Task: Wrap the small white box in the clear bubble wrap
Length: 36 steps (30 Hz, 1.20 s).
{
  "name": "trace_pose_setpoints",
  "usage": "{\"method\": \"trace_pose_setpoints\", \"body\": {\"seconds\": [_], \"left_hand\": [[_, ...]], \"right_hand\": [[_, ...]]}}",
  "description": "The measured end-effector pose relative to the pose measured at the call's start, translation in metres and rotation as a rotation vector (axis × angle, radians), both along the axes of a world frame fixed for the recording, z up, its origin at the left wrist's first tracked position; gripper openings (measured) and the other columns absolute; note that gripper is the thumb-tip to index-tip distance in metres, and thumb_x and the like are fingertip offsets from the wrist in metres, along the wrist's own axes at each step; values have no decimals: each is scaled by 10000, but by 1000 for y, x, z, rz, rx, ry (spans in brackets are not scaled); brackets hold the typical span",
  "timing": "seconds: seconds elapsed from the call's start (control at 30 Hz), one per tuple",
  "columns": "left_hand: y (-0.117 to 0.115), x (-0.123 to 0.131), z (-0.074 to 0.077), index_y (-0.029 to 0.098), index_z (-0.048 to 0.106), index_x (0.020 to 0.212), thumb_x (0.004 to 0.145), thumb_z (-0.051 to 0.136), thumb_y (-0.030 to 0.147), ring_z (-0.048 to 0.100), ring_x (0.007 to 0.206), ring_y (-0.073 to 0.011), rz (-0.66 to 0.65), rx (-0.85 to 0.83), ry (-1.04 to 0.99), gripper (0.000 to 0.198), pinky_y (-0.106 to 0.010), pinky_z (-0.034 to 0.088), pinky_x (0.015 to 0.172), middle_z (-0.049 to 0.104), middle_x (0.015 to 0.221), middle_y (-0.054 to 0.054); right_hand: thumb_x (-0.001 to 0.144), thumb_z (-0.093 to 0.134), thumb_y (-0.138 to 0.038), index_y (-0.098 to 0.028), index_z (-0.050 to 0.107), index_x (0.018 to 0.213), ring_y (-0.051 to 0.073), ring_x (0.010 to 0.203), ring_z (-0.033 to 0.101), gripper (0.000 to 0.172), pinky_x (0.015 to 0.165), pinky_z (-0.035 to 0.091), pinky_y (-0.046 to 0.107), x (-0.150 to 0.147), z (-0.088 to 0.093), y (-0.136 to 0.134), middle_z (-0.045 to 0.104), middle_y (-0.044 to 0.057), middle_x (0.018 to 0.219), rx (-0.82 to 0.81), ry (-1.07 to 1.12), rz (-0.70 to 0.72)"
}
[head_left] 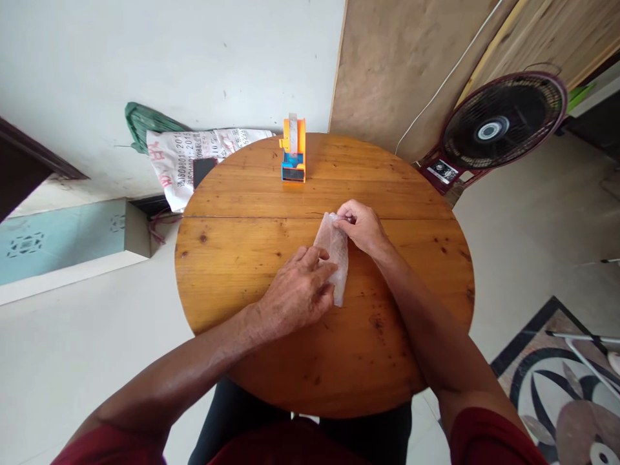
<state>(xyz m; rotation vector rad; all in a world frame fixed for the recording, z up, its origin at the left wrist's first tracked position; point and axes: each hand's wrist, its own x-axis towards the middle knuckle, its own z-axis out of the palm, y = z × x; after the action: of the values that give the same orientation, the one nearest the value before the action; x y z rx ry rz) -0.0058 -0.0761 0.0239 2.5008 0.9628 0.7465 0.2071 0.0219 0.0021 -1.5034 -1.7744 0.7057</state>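
Loosely open, left hand touches wrap; right pinches.

One head-worn view, forward and down over a round table

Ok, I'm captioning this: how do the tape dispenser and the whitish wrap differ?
The tape dispenser is orange and blue; the wrap is whitish. The dispenser stands untouched; the wrap lies partly under the left hand, its far end pinched by the right hand. Both are on the wooden table.

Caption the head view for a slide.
Left hand on a whitish wrap, right hand pinching its far end, on a round table; tape dispenser beyond.
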Motion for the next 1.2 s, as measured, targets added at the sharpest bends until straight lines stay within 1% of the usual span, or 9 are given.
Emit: {"method": "trace_pose_setpoints", "body": {"seconds": [0.13, 0.2, 0.43, 0.57, 0.73, 0.83, 1.03, 1.1, 1.2], "left_hand": [[0, 0, 1, 132, 681, 1059, 842, 561, 140, 560, 1052, -273, 8, 4, -3, 248, -449, 531, 937, 578, 1186, -149], [0, 1, 2, 126, 689, 1057, 840, 561, 146, 569, 1045, -279, 9, 17, 10, 252, -457, 533, 926, 592, 1182, -152], [2, -1, 5, 135, 698, 1108, 867, 564, 192, 544, 1176, -337, -4, 96, 87, 281, -522, 501, 966, 603, 1369, -144], [3, -2, 8, 121, 684, 1110, 901, 524, 207, 567, 1128, -324, -38, 86, 145, 277, -511, 506, 947, 681, 1237, -142], [2, -1, 11, 119, 682, 1059, 923, 502, 226, 581, 1056, -304, -47, 58, 177, 250, -490, 511, 932, 705, 1121, -151], [2, -1, 10, 122, 679, 1082, 926, 496, 222, 580, 1052, -295, -40, 67, 175, 260, -482, 506, 940, 698, 1159, -151], [1, -2, 7, 129, 676, 1147, 896, 530, 210, 555, 1129, -319, -25, 100, 179, 301, -509, 497, 953, 602, 1396, -140], [0, -2, 7, 130, 685, 1124, 880, 545, 211, 558, 1123, -324, -8, 90, 177, 292, -512, 505, 941, 587, 1396, -155], [0, 0, 6, 124, 689, 1105, 861, 560, 218, 571, 1077, -321, 22, 70, 158, 292, -504, 523, 908, 597, 1302, -178]], "right_hand": [[690, 688, -344, -215, 602, 1007, 158, 653, 535, 352, 672, 411, 307, 1, -4, 7, 641, -21, 737, -21, 100, -14], [691, 698, -364, -212, 599, 1075, 158, 650, 538, 425, 666, 418, 303, 0, -7, 10, 646, -24, 735, -50, 121, -31], [750, 669, -301, -239, 653, 1090, 179, 686, 587, 346, 684, 447, 309, -11, -11, 8, 664, -35, 724, 16, -85, -138], [765, 672, -300, -246, 668, 1095, 190, 714, 610, 334, 712, 457, 324, -15, -8, 4, 695, -22, 774, 38, -124, -170], [766, 661, -299, -242, 674, 1085, 193, 723, 623, 324, 714, 473, 324, -16, -11, 5, 705, -16, 796, 60, -96, -153], [761, 662, -298, -241, 679, 1071, 200, 740, 636, 316, 721, 487, 328, -16, -14, 6, 712, -8, 811, 69, -77, -152], [765, 669, -313, -265, 681, 1069, 218, 781, 657, 308, 764, 507, 358, -19, -13, 5, 731, 0, 866, 65, -113, -180], [769, 667, -323, -270, 680, 1074, 222, 781, 660, 310, 762, 508, 362, -20, -12, 5, 734, -2, 861, 50, -123, -182], [770, 663, -328, -262, 680, 1081, 225, 785, 662, 319, 765, 508, 366, -20, -12, 5, 737, 5, 863, 41, -121, -177]]}}
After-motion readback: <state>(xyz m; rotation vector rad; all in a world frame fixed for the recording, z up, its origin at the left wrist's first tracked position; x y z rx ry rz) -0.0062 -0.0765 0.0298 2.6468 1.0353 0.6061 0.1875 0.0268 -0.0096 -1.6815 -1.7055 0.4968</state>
